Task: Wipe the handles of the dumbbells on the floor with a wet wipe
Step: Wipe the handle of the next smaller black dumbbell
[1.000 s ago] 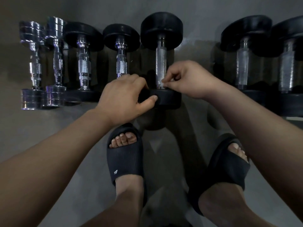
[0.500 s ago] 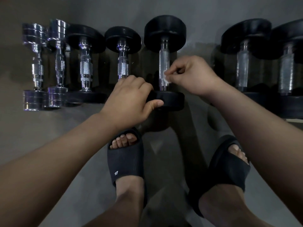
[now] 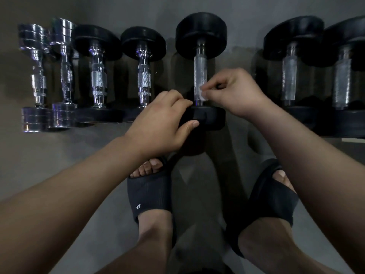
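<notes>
A black dumbbell with a knurled silver handle (image 3: 199, 72) lies on the grey floor in the middle of the row. My right hand (image 3: 235, 93) pinches a small white wet wipe (image 3: 203, 95) against the lower part of that handle. My left hand (image 3: 160, 123) grips the near black weight head (image 3: 209, 117) of the same dumbbell, thumb on its front face. Most of the wipe is hidden under my fingers.
Several more dumbbells lie side by side: two chrome ones (image 3: 37, 76) at far left, two black ones with chrome handles (image 3: 98, 76), and two larger black ones (image 3: 290, 76) at right. My feet in black slides (image 3: 150, 194) stand on the floor just below.
My right hand slid the wipe from the bottom of the handle a little up it. My left hand stayed on the near weight head.
</notes>
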Motion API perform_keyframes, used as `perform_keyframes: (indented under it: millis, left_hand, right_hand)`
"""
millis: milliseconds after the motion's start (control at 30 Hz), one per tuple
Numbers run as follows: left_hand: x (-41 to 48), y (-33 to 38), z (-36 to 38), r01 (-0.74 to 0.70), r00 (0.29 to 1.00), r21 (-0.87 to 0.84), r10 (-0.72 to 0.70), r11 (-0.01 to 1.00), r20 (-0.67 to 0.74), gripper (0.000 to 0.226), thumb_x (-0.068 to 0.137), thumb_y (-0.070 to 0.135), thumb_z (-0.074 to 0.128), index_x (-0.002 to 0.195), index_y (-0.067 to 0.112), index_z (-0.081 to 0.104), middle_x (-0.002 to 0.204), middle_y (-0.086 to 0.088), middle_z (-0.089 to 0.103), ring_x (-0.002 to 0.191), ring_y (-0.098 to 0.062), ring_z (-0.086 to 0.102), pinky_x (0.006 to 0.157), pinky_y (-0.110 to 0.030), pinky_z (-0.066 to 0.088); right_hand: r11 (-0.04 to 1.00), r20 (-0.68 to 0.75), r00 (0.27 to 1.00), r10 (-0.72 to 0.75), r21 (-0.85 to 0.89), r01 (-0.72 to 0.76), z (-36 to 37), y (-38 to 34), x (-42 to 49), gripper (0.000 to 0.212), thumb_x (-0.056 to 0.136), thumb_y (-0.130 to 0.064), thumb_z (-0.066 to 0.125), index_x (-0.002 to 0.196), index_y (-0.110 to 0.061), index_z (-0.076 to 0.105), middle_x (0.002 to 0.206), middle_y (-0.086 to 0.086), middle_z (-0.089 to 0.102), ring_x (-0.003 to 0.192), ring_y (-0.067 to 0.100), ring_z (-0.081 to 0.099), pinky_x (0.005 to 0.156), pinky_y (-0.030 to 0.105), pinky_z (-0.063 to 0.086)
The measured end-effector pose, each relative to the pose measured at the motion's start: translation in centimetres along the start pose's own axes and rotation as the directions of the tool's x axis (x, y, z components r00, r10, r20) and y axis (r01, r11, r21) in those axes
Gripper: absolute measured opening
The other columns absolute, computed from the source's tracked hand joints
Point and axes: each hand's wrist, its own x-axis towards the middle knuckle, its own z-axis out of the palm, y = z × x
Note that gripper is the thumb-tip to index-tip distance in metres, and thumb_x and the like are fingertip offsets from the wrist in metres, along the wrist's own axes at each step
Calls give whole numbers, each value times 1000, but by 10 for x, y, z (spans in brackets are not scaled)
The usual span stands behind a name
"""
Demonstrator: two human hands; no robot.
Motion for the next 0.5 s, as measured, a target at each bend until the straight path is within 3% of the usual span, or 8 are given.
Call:
perform_keyframes:
  millis: [100,200,267,333,433,500]
  left_hand:
    - [-1,-1,1,6,1000,4,-6,1000,-21,60,92,52,53,130,6,62,115,-10,58,107,-27,55,91,-32,43]
    - [-1,0,3,5,999,-5,-5,1000,-45,58,92,50,57,130,5,63,114,-10,59,106,-28,56,92,-31,42]
    - [-1,1,4,5,999,-8,-6,1000,-44,60,93,52,57,131,6,63,114,-9,59,106,-27,55,92,-32,44]
    - [0,2,4,9,999,-15,-9,1000,-40,61,92,54,55,131,7,63,114,-8,59,106,-27,55,92,-35,47]
    - [1,2,5,10,998,-23,-12,1000,-55,61,91,54,54,129,6,64,112,-9,60,104,-28,56,91,-37,49]
    - [1,2,6,9,998,-29,-11,1000,-64,62,91,54,55,128,6,64,112,-10,60,103,-29,56,90,-38,49]
  right_hand:
    - [996,73,996,-47,-77,52,0,1,-4,15,78,-18,83,83,-31,79,89,-9,70,85,5,68,80,21,52]
    - [1000,-60,998,-23,-16,22,-1,-3,6,11,80,-19,82,89,-25,80,86,-13,72,81,0,67,76,17,50]
    - [999,-128,992,3,34,2,0,-5,11,10,82,-18,80,91,-21,80,88,-11,75,82,4,69,77,22,54]
    - [999,-89,996,19,27,-17,-2,-4,9,10,81,-19,82,91,-20,81,89,-8,76,86,8,71,82,26,56]
    - [995,49,999,-9,-95,13,-3,-2,0,12,77,-20,85,87,-25,80,91,-8,72,86,5,68,81,22,53]
    - [997,11,1000,-15,-79,15,-2,-3,3,11,77,-21,84,87,-25,81,91,-8,73,86,5,69,83,25,55]
